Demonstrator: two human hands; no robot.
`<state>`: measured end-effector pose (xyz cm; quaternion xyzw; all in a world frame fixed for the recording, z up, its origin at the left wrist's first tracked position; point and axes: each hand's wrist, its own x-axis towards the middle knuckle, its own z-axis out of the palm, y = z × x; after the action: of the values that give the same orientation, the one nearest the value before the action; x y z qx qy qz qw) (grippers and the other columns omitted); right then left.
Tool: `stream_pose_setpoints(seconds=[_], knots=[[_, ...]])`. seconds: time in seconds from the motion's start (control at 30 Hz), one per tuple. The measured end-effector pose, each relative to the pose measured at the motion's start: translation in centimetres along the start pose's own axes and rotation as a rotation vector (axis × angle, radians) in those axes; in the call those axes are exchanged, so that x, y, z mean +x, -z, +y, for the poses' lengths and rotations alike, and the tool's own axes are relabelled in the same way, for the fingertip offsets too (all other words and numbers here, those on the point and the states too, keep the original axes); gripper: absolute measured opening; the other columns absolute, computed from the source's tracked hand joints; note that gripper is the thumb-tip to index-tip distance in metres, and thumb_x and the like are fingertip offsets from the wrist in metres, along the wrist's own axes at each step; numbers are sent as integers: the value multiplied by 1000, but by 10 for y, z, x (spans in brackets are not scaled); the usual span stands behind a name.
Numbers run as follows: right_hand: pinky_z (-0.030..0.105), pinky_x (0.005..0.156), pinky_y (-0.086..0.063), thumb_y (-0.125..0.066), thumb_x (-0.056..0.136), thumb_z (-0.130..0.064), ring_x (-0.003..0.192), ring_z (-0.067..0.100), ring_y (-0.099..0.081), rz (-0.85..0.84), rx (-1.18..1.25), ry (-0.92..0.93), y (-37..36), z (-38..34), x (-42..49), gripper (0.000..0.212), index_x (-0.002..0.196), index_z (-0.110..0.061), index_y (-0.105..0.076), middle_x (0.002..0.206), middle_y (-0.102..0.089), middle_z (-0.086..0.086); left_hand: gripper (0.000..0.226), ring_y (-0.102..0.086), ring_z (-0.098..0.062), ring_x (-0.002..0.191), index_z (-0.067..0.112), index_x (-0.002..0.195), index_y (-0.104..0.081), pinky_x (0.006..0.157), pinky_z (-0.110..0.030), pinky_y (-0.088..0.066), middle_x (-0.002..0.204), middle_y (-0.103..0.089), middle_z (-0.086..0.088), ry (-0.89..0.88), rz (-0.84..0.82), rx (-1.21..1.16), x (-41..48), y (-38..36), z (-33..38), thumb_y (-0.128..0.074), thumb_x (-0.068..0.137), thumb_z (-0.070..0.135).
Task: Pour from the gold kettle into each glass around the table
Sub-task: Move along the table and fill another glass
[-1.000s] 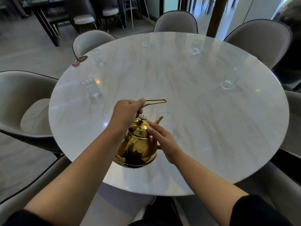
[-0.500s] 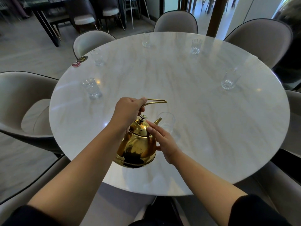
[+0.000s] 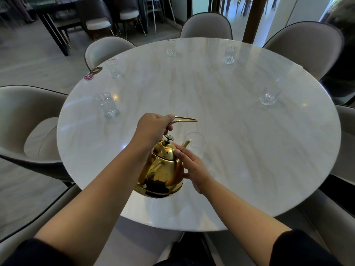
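My left hand (image 3: 151,129) grips the thin handle of the gold kettle (image 3: 163,173), which hangs tilted above the near side of the round marble table (image 3: 211,104). Its spout points into the nearest glass (image 3: 196,144). My right hand (image 3: 190,166) lies flat with straight fingers against the kettle's lid and side. Several other clear glasses stand around the table's rim, among them a left one (image 3: 108,106), a right one (image 3: 269,94) and a far one (image 3: 229,54).
Padded grey chairs ring the table, including a left chair (image 3: 23,120) and a right chair (image 3: 305,47). Two round tokens (image 3: 93,72) lie at the table's left edge. A dark table with more chairs (image 3: 96,18) stands in the background.
The kettle has tipped slightly further toward the nearest glass. Both hands keep their places on it.
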<state>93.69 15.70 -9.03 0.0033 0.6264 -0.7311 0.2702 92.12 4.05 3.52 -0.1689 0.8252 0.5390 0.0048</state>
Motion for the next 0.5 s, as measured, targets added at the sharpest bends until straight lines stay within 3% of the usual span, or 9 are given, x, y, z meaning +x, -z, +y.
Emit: stream_pose_setpoints(seconds=[0.13, 0.3, 0.5], knots=[[47, 98, -47, -57, 75, -54, 122, 21, -49, -8, 2, 2, -1, -1, -1, 52, 125, -41, -58, 124, -60, -9, 42, -36, -13, 49, 10, 58, -57, 53, -25, -34, 52, -45, -1, 0, -12, 16, 1, 0, 2, -55, 93, 32], [47, 97, -46, -55, 75, -54, 122, 22, -47, -21, 2, 0, -1, 0, -1, 51, 124, -42, -57, 118, -59, -15, 41, -37, -12, 50, 10, 58, -58, 53, -24, -35, 53, -46, -1, 3, -19, 17, 1, 1, 1, -54, 93, 32], [48, 98, -46, -56, 75, -55, 126, 25, -47, -14, -7, -2, -1, 0, -2, 54, 127, -41, -57, 130, -58, -6, 41, -37, -12, 50, 10, 59, -58, 51, -22, -33, 54, -46, -1, 11, -24, 15, 1, 0, 1, -54, 94, 31]])
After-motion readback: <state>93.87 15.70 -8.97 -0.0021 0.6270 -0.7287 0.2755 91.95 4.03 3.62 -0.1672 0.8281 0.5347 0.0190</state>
